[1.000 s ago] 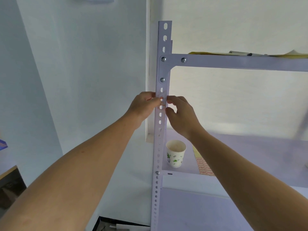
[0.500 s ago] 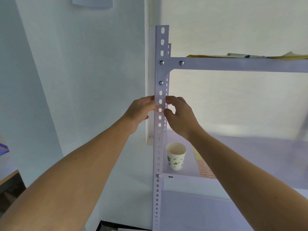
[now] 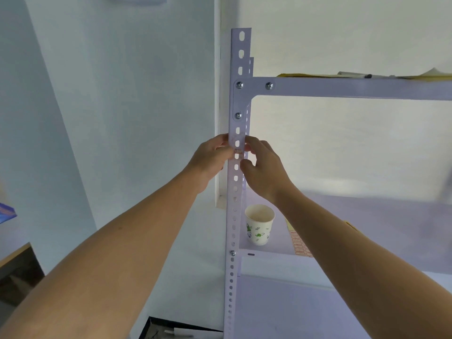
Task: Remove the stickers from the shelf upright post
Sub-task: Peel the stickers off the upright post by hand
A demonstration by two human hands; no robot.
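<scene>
Sticker [image 3: 238,150] sits on the front face of the post [image 3: 246,45], between two slots, at 6 o'clock from the lowest bracket bolt [image 3: 238,115].

Left hand [image 3: 210,156] comes in from 9 o'clock: fingers wrapped round the post's edge, tip pressing at the sticker. Right hand [image 3: 265,168] is at 3 o'clock, forefinger curled over the top and thumb below with a gap between. I can't tell whether you have an edge pinched yet; it's too small and partly covered.

Risks from here, as I judge them:
- The sticker looks thin and small. Pull straight out and it likely tears, leaving a scrap and glue on the paint. Peel low and slow along the face.
- It lies right beside a slot. A nail can push the edge into the hole rather than lift it.
- Slot and flange edges are sheet metal; a slip could nick a fingertip.
- Paper cup [image 3: 259,223] stands at 5 o'clock from your hands, on the lower shelf [image 3: 391,211] beside the sticker sheet [image 3: 299,243]. A jerk when it lets go could knock the cup over.
- Keep the left hand braced, or the post could flex.
</scene>
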